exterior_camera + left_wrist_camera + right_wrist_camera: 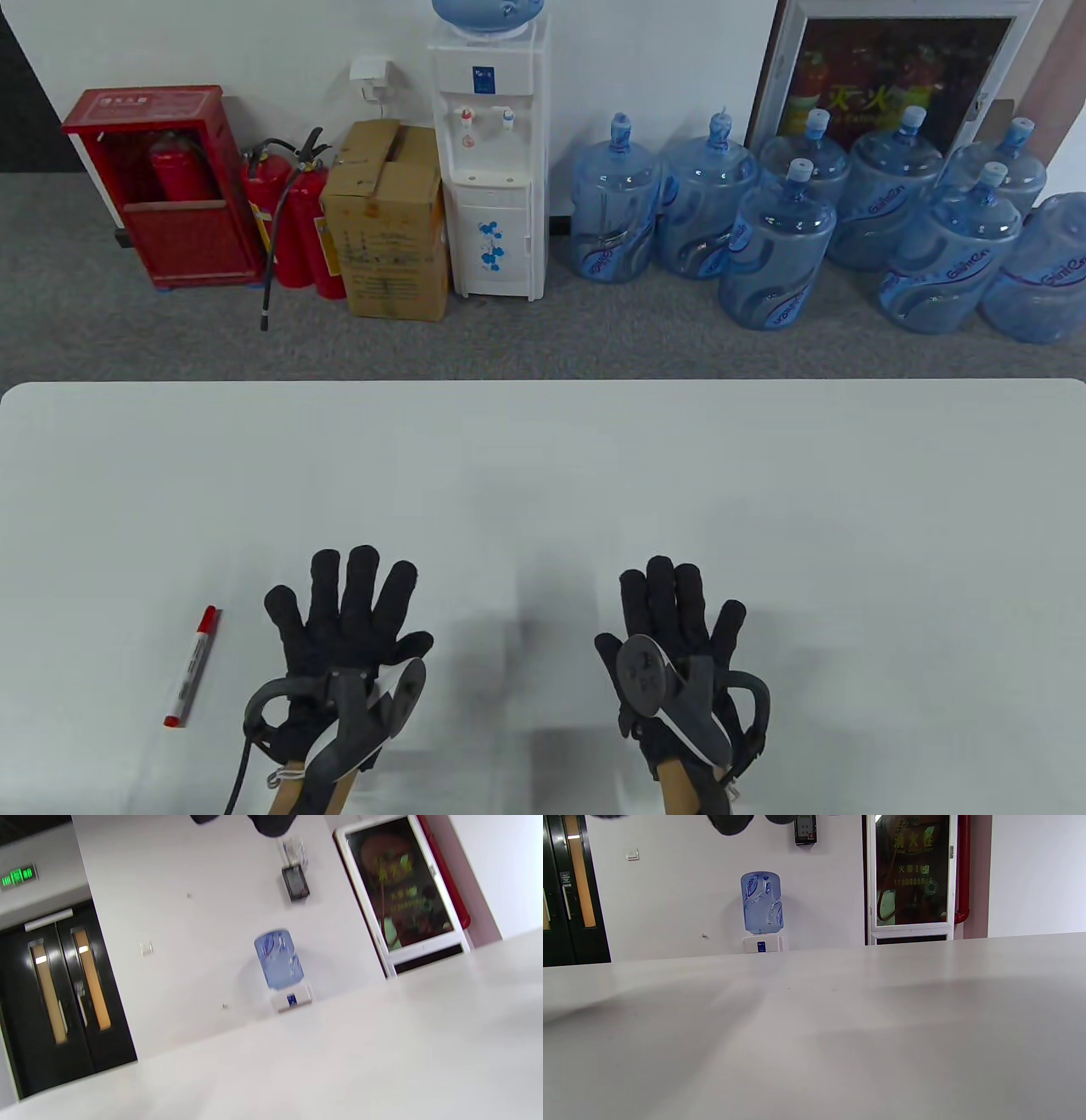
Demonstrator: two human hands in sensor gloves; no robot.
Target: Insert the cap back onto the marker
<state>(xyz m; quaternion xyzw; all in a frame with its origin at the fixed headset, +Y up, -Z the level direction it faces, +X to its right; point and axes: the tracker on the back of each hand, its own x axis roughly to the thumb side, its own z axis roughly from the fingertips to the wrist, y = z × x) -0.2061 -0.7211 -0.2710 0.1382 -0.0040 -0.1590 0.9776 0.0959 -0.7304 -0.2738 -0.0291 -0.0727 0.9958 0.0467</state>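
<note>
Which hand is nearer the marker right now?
Left. The left hand lies flat just right of the marker, not touching it; the right hand is farther right, beyond the left.

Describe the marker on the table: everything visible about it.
The marker is a slim pen with a whitish-grey barrel bearing small dark print too fine to read, and red at both ends; the far end looks like a red cap, already seated. It lies flat on the white table, angled slightly from near-left to far-right, just outside the left hand. Nothing touches it but the table; both the left hand and the right hand rest apart from it, fingers spread.
</note>
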